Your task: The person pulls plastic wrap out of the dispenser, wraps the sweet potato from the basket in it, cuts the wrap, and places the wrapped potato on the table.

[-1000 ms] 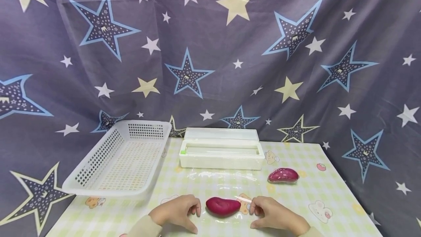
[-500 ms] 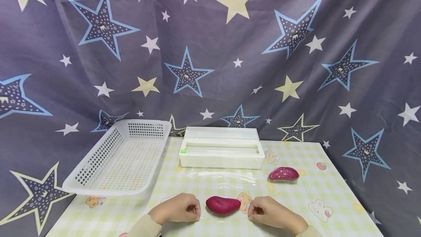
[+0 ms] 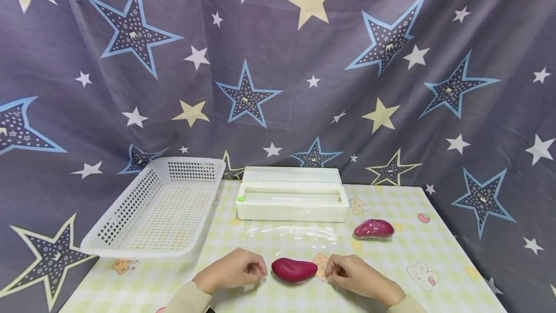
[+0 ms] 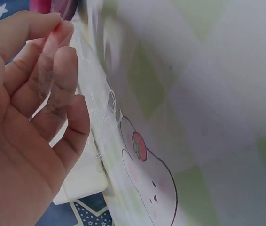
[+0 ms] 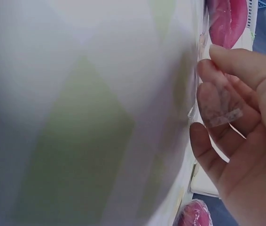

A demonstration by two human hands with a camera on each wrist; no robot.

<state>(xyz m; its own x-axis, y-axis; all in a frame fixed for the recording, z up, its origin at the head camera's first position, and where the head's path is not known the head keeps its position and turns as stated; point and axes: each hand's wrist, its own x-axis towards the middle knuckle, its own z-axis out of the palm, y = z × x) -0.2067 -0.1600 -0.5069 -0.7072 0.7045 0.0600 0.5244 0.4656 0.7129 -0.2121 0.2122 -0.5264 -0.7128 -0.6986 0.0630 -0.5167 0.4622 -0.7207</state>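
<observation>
A purple sweet potato [image 3: 294,270] lies on a sheet of clear cling film [image 3: 295,235] in the head view. To its left, my left hand [image 3: 236,268] pinches the film's near corner between thumb and forefinger. My right hand [image 3: 361,277] pinches the opposite near corner the same way. Loose film [image 4: 46,77] hangs over the left fingers in the left wrist view, and a flap of film [image 5: 224,115] lies against the right fingers in the right wrist view. From the film's far edge, the sheet reaches back to a white cling film box [image 3: 292,212] with its lid raised.
A white perforated basket [image 3: 126,254] stands at the table's left. Another sweet potato [image 3: 374,229], shiny with film around it, lies at the right. The checked tablecloth [image 3: 417,250] covers the table, and a star-patterned curtain [image 3: 278,52] hangs behind.
Both hands came from loosely spread fingers to pinching the film's near corners, then rose slightly, lifting the near edge. The sweet potato stays in place.
</observation>
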